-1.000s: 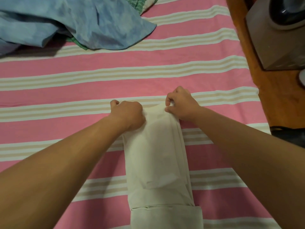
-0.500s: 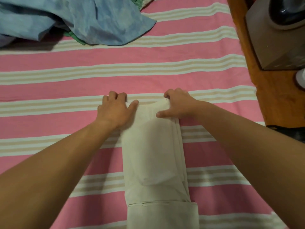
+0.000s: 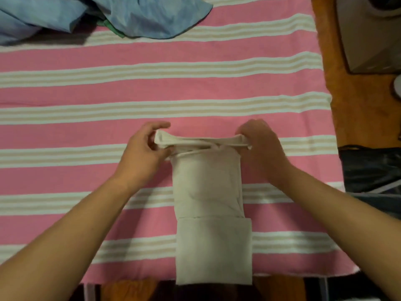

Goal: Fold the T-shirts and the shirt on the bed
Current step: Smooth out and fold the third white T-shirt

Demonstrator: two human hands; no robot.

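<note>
The left hand [image 3: 144, 149] pinches the far left corner of the cream shirt [image 3: 208, 192], thumb above and fingers curled beneath the bunched edge. The right hand [image 3: 261, 144] grips the far right corner the same way, fingers wrapped over the cloth. Between the two hands the far edge is lifted off the bed [image 3: 86, 101] and drawn taut into a thick, layered band. Both forearms reach in from the near corners, wrists slightly bent inward. No writing or label can be read on the cloth. The shirt lies as a long narrow strip running toward the viewer, its near end hanging over the bed's edge. A blue garment [image 3: 134, 16] lies crumpled at the far left, well apart, with a bit of green cloth [image 3: 112, 29] beneath it.
</note>
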